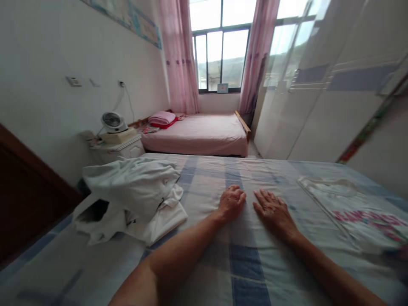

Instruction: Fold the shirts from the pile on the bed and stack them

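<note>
My right hand (pixel 273 212) lies palm down on the striped bedsheet (pixel 248 259), its fingers stretched out and a little apart. To its left, my left hand (pixel 232 202) rests on the same sheet with its fingers loosely bent and nothing visible in them. A small gap of sheet separates the two hands. Left of my left arm sits a loose heap of white clothes (pixel 134 191), crumpled and partly folded over. On the right side of the bed a white T-shirt (pixel 344 204) with pink lettering is spread out flat.
Beyond the bed's far edge stands a second bed with a pink sheet (pixel 204 131) and a folded pink quilt (pixel 162 117). A small fan (pixel 113 122) sits on a bedside cabinet (pixel 127 148) at the left. Glossy wardrobe doors (pixel 299 114) line the right.
</note>
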Motion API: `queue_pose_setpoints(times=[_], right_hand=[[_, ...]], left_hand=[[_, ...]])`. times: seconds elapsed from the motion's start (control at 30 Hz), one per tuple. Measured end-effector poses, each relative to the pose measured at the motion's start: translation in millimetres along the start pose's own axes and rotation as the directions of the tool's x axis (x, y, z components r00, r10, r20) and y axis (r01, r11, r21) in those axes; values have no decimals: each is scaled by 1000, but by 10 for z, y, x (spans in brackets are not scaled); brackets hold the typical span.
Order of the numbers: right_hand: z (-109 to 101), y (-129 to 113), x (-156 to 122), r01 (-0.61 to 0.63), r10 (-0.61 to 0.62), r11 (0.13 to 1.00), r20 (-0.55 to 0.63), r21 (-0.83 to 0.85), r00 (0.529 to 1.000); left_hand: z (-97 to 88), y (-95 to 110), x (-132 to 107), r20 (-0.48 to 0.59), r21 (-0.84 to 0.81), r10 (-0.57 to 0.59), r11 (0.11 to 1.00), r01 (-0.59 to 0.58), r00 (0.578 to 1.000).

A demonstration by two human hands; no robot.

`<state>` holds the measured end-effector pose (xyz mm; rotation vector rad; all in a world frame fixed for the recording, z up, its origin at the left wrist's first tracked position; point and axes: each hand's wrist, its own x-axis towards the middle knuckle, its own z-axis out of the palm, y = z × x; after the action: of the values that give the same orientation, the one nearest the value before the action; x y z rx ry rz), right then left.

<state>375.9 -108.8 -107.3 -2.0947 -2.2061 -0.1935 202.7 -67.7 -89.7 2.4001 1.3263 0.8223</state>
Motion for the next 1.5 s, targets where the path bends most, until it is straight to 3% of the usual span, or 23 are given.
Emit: queue_pose_setpoints(times=[0.2, 0.3, 0.4, 0.5, 0.57, 0.63, 0.73, 0.87, 1.13, 1.2, 1.37, 1.43, 1.5], right_hand=[[46, 75, 73, 40, -44, 998, -71, -53, 996], [-44, 2, 114, -28, 26, 999, -85, -26, 996], [-108, -51, 144, -107, 108, 994, -90, 19, 990], [-88, -24, 156, -86, 89, 996, -103, 37, 991], [-39, 22, 162, -49, 52, 998, -122, 34, 991], [15, 67, 171, -22, 27, 999, -150, 29, 988], [68, 106, 183, 9, -5, 1000, -193, 23, 981], [79, 114, 184, 28, -18, 999, -217, 43, 976], [67, 110, 171, 13, 0, 998, -186, 68, 982], [55, 98, 165, 12, 1, 998, -183, 69, 983], [45, 82, 176, 7, 10, 996, -177, 94, 984], [41, 79, 174, -4, 22, 995, -174, 104, 984], [20, 63, 148, -17, 36, 993, -162, 120, 986]], left_hand=[[4, 9, -20, 42, 101, 62, 993, -66, 997], [-234, -26, -35, 151, 201, 37, 977, -67, 988], [-777, -162, -93, 111, 291, -62, 956, 27, 992], [-1505, -403, -245, -72, 402, -195, 892, 207, 978], [-1962, -604, -390, -330, 524, -287, 737, 428, 899], [-2311, -815, -538, -488, 534, -346, 607, 588, 801], [-2576, -1085, -691, -548, 488, -452, 510, 708, 703], [-2604, -1235, -711, -538, 452, -488, 521, 724, 687], [-2597, -1143, -619, -573, 441, -442, 544, 714, 690], [-2543, -1026, -570, -580, 453, -387, 579, 678, 717], [-2278, -541, -363, -505, 501, -210, 719, 482, 837], [-2231, -437, -343, -466, 541, -161, 727, 424, 870], [-2252, -463, -396, -453, 584, -172, 684, 437, 875]])
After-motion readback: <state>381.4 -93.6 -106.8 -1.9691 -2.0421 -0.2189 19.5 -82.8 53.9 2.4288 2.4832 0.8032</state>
